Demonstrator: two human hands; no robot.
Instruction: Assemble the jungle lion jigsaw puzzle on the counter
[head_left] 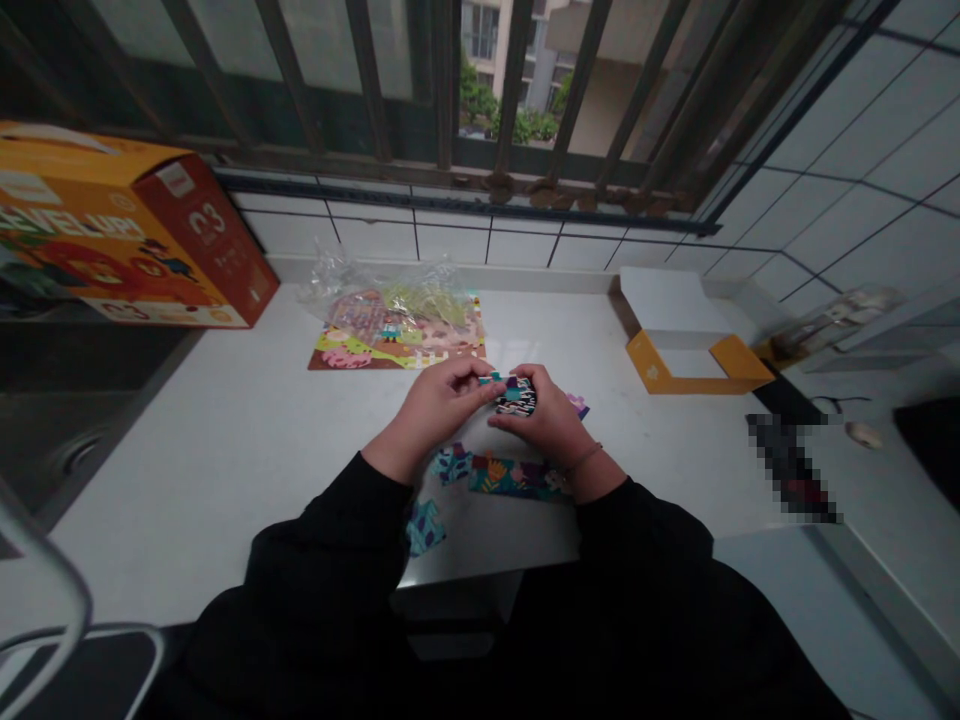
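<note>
Fingers of our left hand (442, 395) pinch the left side of the puzzle pieces (519, 402); those of our right hand (553, 418) curl around the right side. The puzzle pieces are between both hands, above the tabletop (300, 450). At this size we cannot tell whether they are stacked or joined.

Caution: uneven pressure from the two sides could bend the puzzle pieces or let one slip out. A dropped one would probably land on the joined strip (517, 477) or on the patterned piece (452, 464) just beside its left end.

Caution: our left sleeve (337, 530) is just beside the lower loose piece (425, 527), which lies near the front edge. An inward sweep of that arm could push it off. Our right wrist (592, 472) overlaps the strip's right end as we see it; lowering it could shift the strip. Turning that hand outward could nudge the purple piece (578, 405), partly hidden behind it.
</note>
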